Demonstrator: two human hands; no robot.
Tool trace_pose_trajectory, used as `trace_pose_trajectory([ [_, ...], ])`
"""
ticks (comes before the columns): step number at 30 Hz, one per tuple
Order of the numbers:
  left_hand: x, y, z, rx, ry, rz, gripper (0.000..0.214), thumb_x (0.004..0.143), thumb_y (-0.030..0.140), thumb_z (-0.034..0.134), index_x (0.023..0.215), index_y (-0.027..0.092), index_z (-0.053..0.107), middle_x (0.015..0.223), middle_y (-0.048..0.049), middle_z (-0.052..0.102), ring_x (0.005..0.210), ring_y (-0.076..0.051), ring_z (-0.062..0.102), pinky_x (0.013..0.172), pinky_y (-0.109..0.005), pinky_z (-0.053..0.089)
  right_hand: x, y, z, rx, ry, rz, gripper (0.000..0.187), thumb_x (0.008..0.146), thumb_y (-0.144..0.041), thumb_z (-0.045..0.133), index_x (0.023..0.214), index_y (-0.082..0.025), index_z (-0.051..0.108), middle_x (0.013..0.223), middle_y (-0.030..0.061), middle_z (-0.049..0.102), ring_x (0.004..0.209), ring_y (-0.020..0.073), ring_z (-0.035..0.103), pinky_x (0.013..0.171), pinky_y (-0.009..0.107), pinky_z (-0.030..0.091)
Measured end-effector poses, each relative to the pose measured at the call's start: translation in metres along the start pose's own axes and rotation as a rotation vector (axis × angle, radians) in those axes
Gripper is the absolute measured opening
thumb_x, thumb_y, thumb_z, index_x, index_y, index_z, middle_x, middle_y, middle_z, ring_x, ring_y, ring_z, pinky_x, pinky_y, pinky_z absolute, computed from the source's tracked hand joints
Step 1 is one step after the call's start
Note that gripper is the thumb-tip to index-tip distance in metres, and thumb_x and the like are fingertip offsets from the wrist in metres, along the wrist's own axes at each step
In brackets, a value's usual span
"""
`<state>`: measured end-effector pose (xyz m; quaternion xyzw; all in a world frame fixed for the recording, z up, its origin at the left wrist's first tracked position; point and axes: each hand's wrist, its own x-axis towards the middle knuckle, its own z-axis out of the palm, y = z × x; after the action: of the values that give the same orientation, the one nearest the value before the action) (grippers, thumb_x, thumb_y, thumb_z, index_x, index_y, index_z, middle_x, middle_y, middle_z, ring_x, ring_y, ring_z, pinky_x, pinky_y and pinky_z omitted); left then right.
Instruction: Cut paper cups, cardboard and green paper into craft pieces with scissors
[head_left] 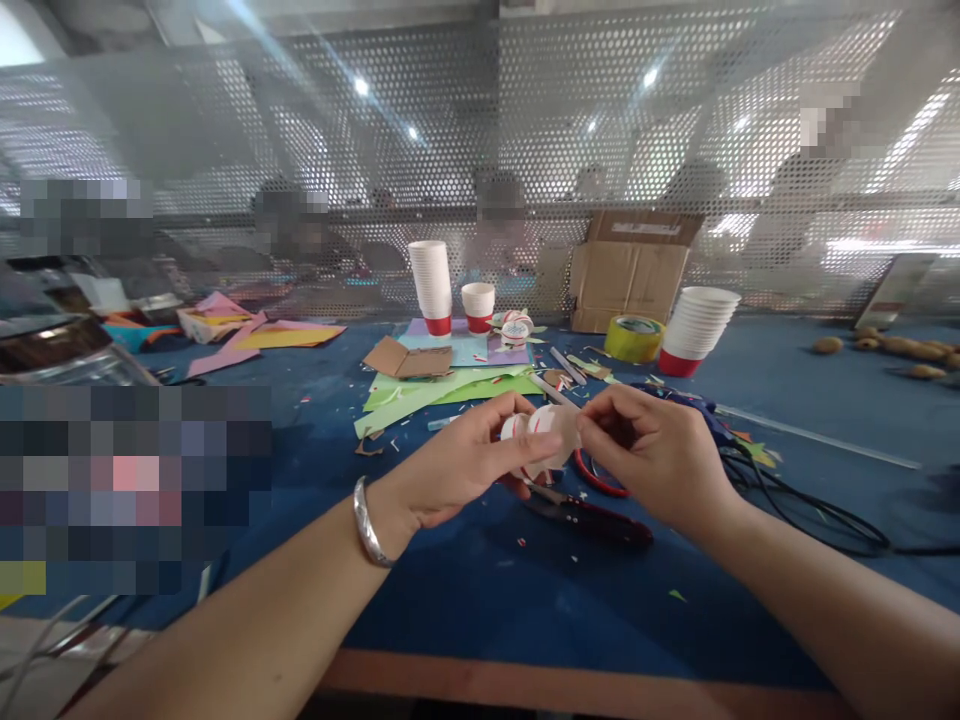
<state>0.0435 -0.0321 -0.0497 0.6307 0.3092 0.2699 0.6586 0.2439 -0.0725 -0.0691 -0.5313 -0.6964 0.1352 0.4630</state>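
My left hand (480, 450), with a silver bangle at the wrist, is closed round a small white paper piece (551, 422) with thin red lines. It looks like rounded parts cut from paper cups. Thumb and fingertips of my right hand (645, 435) are pinched together at the right edge of this piece; exactly what lies between them is hard to see. Below both hands, dark-bladed scissors (585, 515) lie on the blue table (450, 600). A red loop (600, 478) shows partly behind my right hand.
Stacked paper cups (430, 285) stand at the back, with another stack (697, 325) to the right beside yellow tape (634, 338). Green paper (442, 393), a cardboard scrap (409, 358) and a similar white cup piece (516, 328) lie ahead. A black cable (817, 510) runs right.
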Motion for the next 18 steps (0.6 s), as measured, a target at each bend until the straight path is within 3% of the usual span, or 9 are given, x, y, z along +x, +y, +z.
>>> trace_pose_trajectory([
  [3,0.0015,-0.0017,-0.0012,0.034,0.000,0.008,0.024,0.088,0.036,0.070,0.098,0.019,0.057,0.085,-0.0016,0.066,0.074,-0.014,0.063,0.056,-0.024,0.051,0.0017,0.0003,-0.0031,0.020,0.001,-0.007,0.010,0.087,-0.026,0.063,0.079,-0.020,0.064,0.065,-0.0011,0.063,0.057,0.0120,0.055,0.052,0.023,0.043],
  [7,0.0054,-0.0071,-0.0053,0.001,0.023,0.026,0.024,0.089,0.039,0.068,0.101,0.020,0.057,0.092,-0.0023,0.066,0.076,-0.014,0.064,0.055,-0.022,0.049,0.0047,-0.0042,-0.0076,0.146,-0.068,0.051,0.019,0.091,-0.038,0.064,0.083,-0.020,0.065,0.066,-0.0012,0.060,0.054,0.0111,0.054,0.048,0.022,0.042],
  [12,0.0084,-0.0095,-0.0062,-0.022,0.038,0.135,0.025,0.089,0.040,0.070,0.097,0.020,0.056,0.081,0.0023,0.059,0.070,-0.010,0.055,0.061,-0.021,0.047,0.0079,-0.0056,-0.0090,0.361,-0.200,0.127,0.027,0.088,-0.047,0.069,0.088,-0.020,0.066,0.066,-0.0020,0.060,0.052,0.0103,0.053,0.044,0.022,0.039],
  [16,0.0086,-0.0078,-0.0015,-0.050,0.025,0.105,0.021,0.090,0.031,0.067,0.106,0.021,0.057,0.082,0.0029,0.058,0.071,-0.009,0.054,0.066,-0.021,0.045,0.0052,-0.0069,-0.0079,0.264,-0.244,0.032,0.024,0.089,-0.043,0.069,0.085,-0.020,0.067,0.074,-0.0006,0.061,0.060,0.0108,0.052,0.052,0.023,0.041],
  [18,0.0088,-0.0071,-0.0003,-0.156,0.004,0.072,0.031,0.087,0.021,0.064,0.117,0.022,0.058,0.090,0.0005,0.062,0.077,-0.011,0.057,0.072,-0.023,0.047,0.0037,-0.0089,-0.0080,0.175,-0.248,-0.057,0.020,0.091,-0.039,0.068,0.083,-0.021,0.067,0.084,0.0020,0.064,0.070,0.0131,0.056,0.060,0.025,0.045],
])
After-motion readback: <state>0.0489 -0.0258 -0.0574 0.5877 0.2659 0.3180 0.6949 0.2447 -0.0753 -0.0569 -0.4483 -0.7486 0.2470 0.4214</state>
